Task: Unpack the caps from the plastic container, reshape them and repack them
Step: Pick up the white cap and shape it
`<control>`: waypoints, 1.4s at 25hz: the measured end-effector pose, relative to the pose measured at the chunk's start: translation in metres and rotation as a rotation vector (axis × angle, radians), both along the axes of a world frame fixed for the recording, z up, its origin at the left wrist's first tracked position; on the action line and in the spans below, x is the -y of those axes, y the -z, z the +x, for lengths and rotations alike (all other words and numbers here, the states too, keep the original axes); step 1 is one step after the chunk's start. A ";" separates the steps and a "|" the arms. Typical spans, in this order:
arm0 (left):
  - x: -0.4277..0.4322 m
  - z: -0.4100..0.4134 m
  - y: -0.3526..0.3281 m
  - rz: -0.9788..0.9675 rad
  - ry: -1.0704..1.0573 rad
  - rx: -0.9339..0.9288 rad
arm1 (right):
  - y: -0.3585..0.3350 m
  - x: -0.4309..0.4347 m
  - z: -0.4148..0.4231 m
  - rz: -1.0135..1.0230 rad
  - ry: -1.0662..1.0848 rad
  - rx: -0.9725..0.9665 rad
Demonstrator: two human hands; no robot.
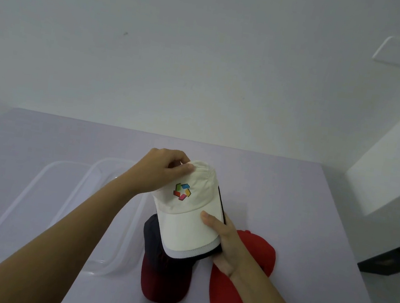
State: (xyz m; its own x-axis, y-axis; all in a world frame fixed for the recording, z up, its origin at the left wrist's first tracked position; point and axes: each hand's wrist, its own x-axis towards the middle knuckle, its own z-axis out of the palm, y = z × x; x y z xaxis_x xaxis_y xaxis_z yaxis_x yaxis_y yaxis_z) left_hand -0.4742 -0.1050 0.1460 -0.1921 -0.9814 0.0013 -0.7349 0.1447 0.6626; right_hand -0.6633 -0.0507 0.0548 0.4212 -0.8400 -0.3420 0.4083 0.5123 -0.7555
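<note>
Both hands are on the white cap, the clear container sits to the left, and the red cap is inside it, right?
Not quite: the red cap is not in the clear container, which sits to the left. The head view shows it lying on the table, under the right hand. That hand and the left hand are on the white cap.

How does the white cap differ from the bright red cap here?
The white cap is held up, left hand pinching its crown, right hand gripping its brim; the red cap lies on the table. The white cap shows a multicoloured logo; the red cap shows none. Both are brimmed caps.
</note>
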 end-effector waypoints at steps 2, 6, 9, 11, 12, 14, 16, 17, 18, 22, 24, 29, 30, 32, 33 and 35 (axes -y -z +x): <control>0.002 -0.006 -0.002 0.004 -0.009 0.014 | -0.001 -0.002 0.002 -0.003 -0.009 -0.005; 0.004 -0.006 -0.006 -0.032 0.003 0.031 | 0.000 -0.001 0.001 -0.026 0.007 -0.025; 0.003 -0.011 -0.005 -0.023 0.059 0.107 | 0.000 0.002 -0.004 -0.060 0.029 -0.058; 0.003 -0.013 -0.009 0.090 0.106 0.100 | -0.001 0.002 -0.005 -0.089 0.026 -0.080; 0.003 -0.012 -0.013 0.187 0.127 0.050 | -0.002 0.002 -0.005 -0.102 0.025 -0.090; 0.004 -0.009 -0.022 0.341 0.170 0.020 | -0.002 0.001 -0.005 -0.128 0.013 -0.116; 0.007 -0.008 -0.028 0.376 0.207 0.094 | -0.003 -0.002 -0.004 -0.149 -0.007 -0.148; 0.008 -0.009 -0.030 0.377 0.220 0.128 | -0.003 -0.003 -0.003 -0.154 -0.013 -0.161; 0.008 -0.009 -0.031 0.385 0.228 0.138 | -0.003 -0.004 -0.002 -0.156 -0.017 -0.170; 0.004 -0.014 -0.030 0.369 0.222 0.225 | -0.002 -0.006 0.001 -0.166 -0.023 -0.208; 0.002 -0.019 -0.025 0.290 0.215 0.336 | -0.001 -0.007 0.002 -0.170 -0.031 -0.231; 0.006 -0.024 -0.024 0.320 0.145 0.362 | -0.003 -0.008 0.004 -0.155 -0.025 -0.242; 0.008 -0.025 -0.022 0.281 0.129 0.396 | -0.004 -0.008 0.005 -0.149 -0.019 -0.235; 0.008 -0.031 -0.016 0.134 0.082 0.469 | -0.007 -0.007 0.005 -0.133 -0.012 -0.211; 0.007 -0.036 -0.013 0.057 0.045 0.485 | -0.008 -0.007 0.005 -0.127 -0.017 -0.193; 0.003 -0.046 -0.007 -0.059 -0.028 0.535 | -0.010 -0.009 0.008 -0.095 -0.025 -0.139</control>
State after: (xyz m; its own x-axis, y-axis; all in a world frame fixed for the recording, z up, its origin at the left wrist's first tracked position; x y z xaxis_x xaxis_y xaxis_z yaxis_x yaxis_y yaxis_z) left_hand -0.5206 -0.1076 0.1530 -0.1545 -0.9874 -0.0340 -0.9717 0.1456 0.1861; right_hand -0.6556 -0.0412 0.0644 0.3966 -0.8611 -0.3182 0.2849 0.4450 -0.8490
